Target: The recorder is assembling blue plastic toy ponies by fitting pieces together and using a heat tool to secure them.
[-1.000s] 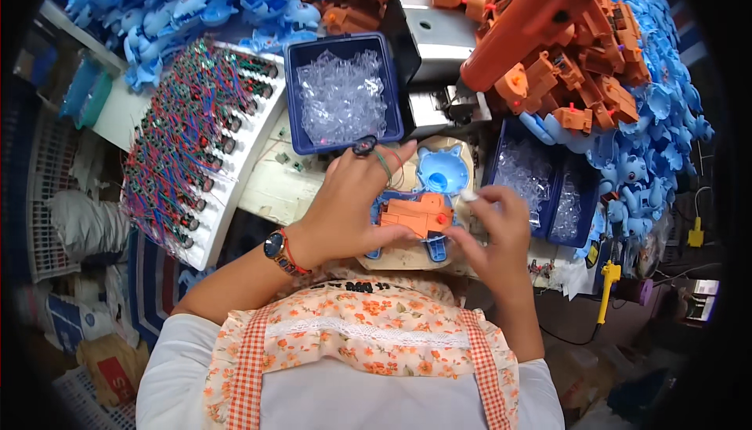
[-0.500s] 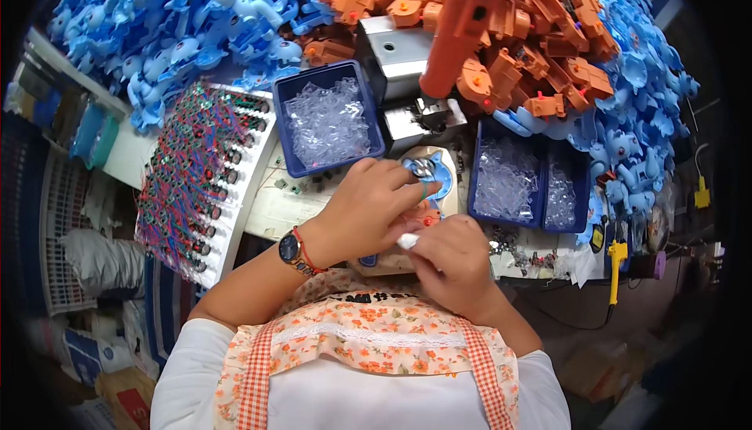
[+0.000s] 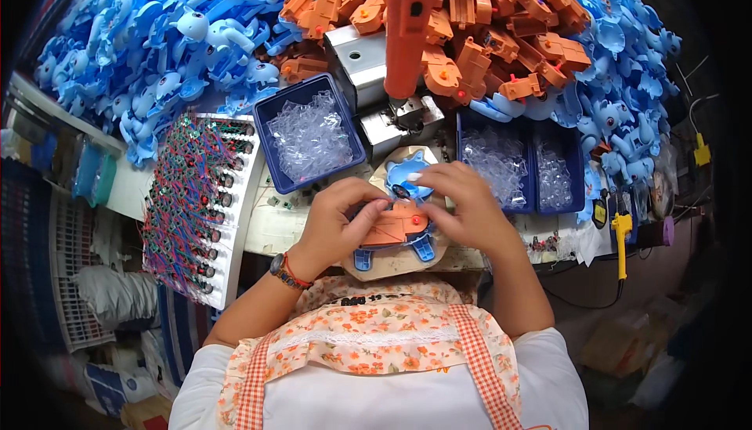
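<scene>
Hands parted since before, orange part (image 3: 395, 227) uncovered, on blue toy (image 3: 407, 183)

Few packages, no screens or signs clearly visible.
Cardboard box (image 3: 145, 410), brown, on the floor far below and left of the left hand (image 3: 341, 222), at the lower picture edge. Pale plastic bags (image 3: 117, 293), whitish and bulging, lie left of and below that hand beside a white wire basket. Small flat cards or packets (image 3: 630, 204), dark with light edges, stand at the desk edge well to the right of the right hand (image 3: 462, 207); too small to tell more.
</scene>
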Motion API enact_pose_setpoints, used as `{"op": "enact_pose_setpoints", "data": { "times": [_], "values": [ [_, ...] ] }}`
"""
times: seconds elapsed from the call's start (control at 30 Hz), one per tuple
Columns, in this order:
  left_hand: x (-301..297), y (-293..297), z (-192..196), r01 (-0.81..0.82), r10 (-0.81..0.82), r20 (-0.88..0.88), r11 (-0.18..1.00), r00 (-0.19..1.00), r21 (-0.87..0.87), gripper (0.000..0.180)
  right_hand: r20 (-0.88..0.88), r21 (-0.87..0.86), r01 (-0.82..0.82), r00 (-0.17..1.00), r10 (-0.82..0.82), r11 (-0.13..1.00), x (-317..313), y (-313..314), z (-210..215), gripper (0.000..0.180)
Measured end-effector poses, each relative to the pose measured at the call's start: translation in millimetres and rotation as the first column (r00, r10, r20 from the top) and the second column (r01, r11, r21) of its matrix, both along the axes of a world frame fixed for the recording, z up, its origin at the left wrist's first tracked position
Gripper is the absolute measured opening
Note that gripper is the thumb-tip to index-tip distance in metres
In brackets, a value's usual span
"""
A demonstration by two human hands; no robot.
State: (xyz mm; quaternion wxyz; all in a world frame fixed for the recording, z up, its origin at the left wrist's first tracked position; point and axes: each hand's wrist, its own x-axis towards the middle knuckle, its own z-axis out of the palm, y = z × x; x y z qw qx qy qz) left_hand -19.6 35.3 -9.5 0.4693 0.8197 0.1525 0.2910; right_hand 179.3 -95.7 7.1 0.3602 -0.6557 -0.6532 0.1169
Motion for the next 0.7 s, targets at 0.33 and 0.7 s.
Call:
{"op": "enact_pose_setpoints", "data": {
  "times": [0.33,0.7],
  "values": [
    [-5.2,9.3,-19.5,0.125,-0.033,0.166,0.805,0.985,-0.580,0.014,-0.024,0.014,-0.093,0.995,0.093,0.996,1.8,35.8,-15.3,0.053],
    [-19.6,13.2,-3.6,0.086,-0.089,0.075,0.995,0.993,0.045,0.010,-0.816,-0.266,-0.184,0.565,-0.120,0.946,16.2,15.4,11.7,0.044]
  ]
}}
